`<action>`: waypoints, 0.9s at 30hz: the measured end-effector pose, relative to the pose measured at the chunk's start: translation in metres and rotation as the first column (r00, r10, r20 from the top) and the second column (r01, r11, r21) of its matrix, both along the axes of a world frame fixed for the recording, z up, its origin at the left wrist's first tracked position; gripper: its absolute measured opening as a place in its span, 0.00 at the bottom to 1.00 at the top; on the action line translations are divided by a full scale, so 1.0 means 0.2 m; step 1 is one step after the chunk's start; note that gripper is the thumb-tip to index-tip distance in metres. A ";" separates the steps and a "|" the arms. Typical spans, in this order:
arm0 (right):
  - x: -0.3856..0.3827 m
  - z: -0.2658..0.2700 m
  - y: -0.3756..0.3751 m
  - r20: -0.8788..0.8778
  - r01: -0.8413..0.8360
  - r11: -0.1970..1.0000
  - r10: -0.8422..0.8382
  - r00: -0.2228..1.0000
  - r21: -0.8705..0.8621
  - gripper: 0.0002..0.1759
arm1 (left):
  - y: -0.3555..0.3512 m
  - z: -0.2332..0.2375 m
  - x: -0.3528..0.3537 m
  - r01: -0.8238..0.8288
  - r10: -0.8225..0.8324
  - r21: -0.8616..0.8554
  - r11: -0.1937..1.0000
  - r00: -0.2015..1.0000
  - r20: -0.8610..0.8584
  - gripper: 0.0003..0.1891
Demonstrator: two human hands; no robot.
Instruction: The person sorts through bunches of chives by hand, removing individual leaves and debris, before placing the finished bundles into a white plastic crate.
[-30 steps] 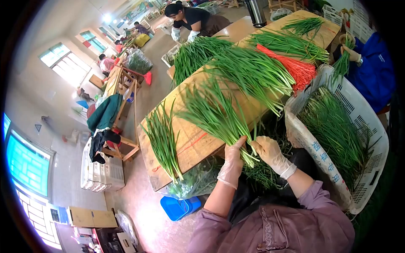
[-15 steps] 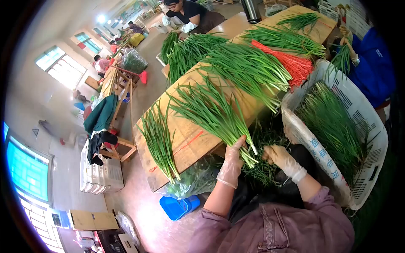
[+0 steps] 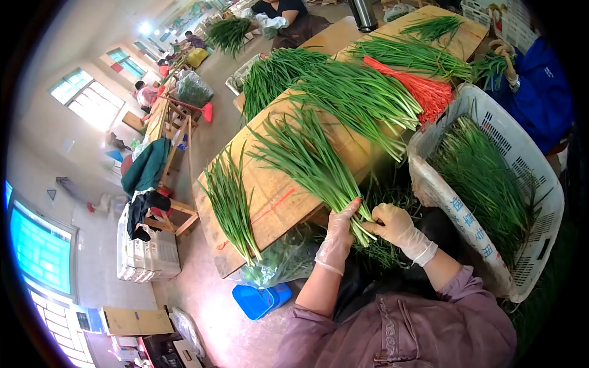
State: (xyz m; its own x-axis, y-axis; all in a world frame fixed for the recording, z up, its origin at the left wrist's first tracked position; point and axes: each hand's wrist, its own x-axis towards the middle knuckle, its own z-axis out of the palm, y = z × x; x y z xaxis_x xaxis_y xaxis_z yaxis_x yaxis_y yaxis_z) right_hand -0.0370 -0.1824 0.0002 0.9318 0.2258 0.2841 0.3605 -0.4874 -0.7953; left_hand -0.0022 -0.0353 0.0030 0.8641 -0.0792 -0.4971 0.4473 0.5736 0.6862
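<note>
My left hand (image 3: 342,232), in a clear plastic glove, is wrapped round the lower stems of a bunch of garlic chives (image 3: 310,161). The bunch's leaves fan out over the wooden table, and its pale cut ends stick out past my fingers. My right hand (image 3: 397,228), gloved too, is closed at those ends, its fingertips pinching at the stems. A smaller bunch of chives (image 3: 232,205) lies on the table to the left. Beyond the held bunch lies a larger pile of chives (image 3: 362,98).
Red ties (image 3: 417,92) lie on the table (image 3: 276,211). A white crate (image 3: 457,211) of chives stands at my right, beside a person in blue (image 3: 540,92). A blue bin (image 3: 261,300) sits on the floor under the table's edge. Another person (image 3: 279,18) works across the table.
My right hand has moved left and up to the stem ends in my left hand. The person across now holds a bunch out to the left. The blue-sleeved person's bunch has shifted.
</note>
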 end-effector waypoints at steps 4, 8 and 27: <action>0.08 -0.09 0.02 -0.309 -0.021 0.902 0.170 0.936 0.431 0.20 | 0.02 -0.02 -0.01 0.062 -0.062 -0.013 0.998 0.998 0.017 0.08; 0.05 -0.07 0.05 0.168 0.090 0.962 -0.136 0.976 0.258 0.10 | 0.03 0.06 -0.02 -0.075 0.075 -0.011 0.997 0.997 0.010 0.10; 0.52 -0.29 0.02 -0.370 0.169 0.848 0.035 0.928 0.503 0.22 | 0.20 0.02 0.08 0.034 -0.015 -0.426 0.904 0.999 0.048 0.14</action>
State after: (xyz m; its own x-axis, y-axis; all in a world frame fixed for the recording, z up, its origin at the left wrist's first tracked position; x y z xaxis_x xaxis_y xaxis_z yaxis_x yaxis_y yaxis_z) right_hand 0.0662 -0.1784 -0.0581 0.9972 0.0737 -0.0095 -0.0110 0.0201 -0.9997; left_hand 0.0138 0.0040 0.0066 0.8788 -0.2967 -0.3737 0.4407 0.8049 0.3974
